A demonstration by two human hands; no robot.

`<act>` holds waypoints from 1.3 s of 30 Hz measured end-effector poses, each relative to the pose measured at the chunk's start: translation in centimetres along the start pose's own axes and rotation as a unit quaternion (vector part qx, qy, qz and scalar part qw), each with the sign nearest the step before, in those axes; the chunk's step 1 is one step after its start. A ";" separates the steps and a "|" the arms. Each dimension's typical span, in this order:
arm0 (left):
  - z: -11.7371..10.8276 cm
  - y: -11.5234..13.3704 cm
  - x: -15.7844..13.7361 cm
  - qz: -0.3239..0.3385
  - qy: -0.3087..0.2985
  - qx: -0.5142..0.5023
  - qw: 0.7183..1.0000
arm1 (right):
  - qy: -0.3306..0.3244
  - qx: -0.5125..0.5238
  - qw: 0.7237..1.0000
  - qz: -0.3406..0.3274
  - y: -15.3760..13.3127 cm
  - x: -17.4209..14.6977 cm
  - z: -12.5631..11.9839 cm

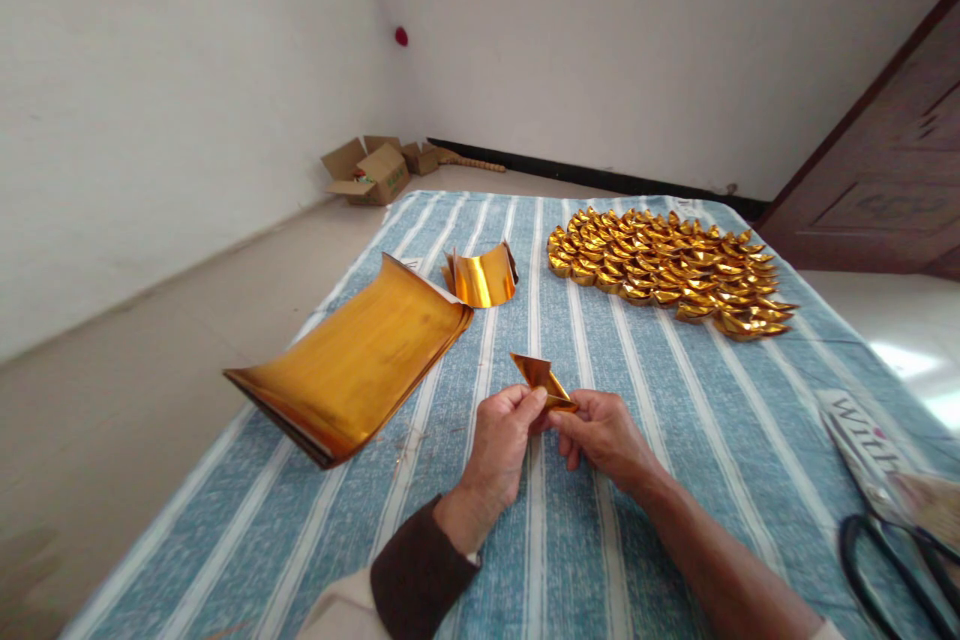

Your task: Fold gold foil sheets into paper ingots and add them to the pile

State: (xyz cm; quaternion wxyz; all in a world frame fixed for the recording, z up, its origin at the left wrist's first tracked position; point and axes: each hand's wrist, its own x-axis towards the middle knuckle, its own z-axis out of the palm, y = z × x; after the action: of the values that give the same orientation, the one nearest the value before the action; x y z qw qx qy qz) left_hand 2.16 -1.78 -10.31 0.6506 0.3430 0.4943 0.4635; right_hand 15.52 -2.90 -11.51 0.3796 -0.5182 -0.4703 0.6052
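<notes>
Between my two hands, above the striped cloth, is a partly folded piece of gold foil paper (534, 370) with a pointed corner to the upper left. My left hand (501, 435) pinches it between thumb and fingers. On its right end, my right hand (604, 430) grips the edge with thumb and fingertips. Part of the paper is hidden behind the fingers. A thick stack of large gold foil sheets (352, 360) lies to the left, curling at its ends. Beyond my hands a smaller curved stack of gold foil pieces (484, 280) rests on the cloth.
Many folded gold paper ingots (660, 265) sit in close rows at the far right of the table (517, 520). Black-handled scissors (874, 495) lie at the near right edge. Open cardboard boxes (379, 172) stand on the floor by the wall. A wooden door (885, 160) is at right.
</notes>
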 end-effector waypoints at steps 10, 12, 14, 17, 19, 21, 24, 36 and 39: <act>0.1 0.0 -0.1 -0.016 -0.010 -0.012 1.000 | 0.015 0.004 1.000 -0.019 0.1 -0.1 0.1; 0.0 -0.1 0.0 -0.013 -0.011 -0.017 1.000 | 0.010 0.010 1.000 -0.013 0.1 -0.1 0.1; -0.1 -0.3 0.1 -0.005 -0.007 -0.022 1.000 | 0.000 0.021 1.000 0.001 0.1 -0.1 0.1; -0.3 -0.4 0.2 0.002 -0.003 -0.034 0.999 | -0.021 0.036 0.999 0.020 -0.1 -0.2 0.2; -0.3 -0.5 0.2 -0.003 -0.009 -0.048 0.999 | -0.027 0.042 0.999 0.021 -0.2 -0.3 0.2; -0.3 -0.4 0.2 -0.012 -0.015 -0.061 0.998 | -0.025 0.046 0.998 0.017 -0.3 -0.3 0.3; -0.1 -0.2 0.0 -0.018 -0.014 -0.067 0.997 | -0.025 0.045 0.999 0.007 -0.2 -0.3 0.3; -0.4 -0.5 0.3 0.071 0.013 0.069 0.995 | -0.012 0.043 0.999 0.000 0.2 -0.1 0.4; -1.0 0.0 0.4 0.215 0.018 0.241 0.946 | 0.019 -0.007 0.999 -0.044 0.6 0.1 -0.1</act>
State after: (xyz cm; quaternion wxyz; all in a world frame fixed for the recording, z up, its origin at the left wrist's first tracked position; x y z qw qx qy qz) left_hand 1.27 -1.38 -10.73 0.4248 0.5791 0.5171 0.4657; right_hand 15.62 -2.91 -12.09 0.4108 -0.5110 -0.4899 0.5745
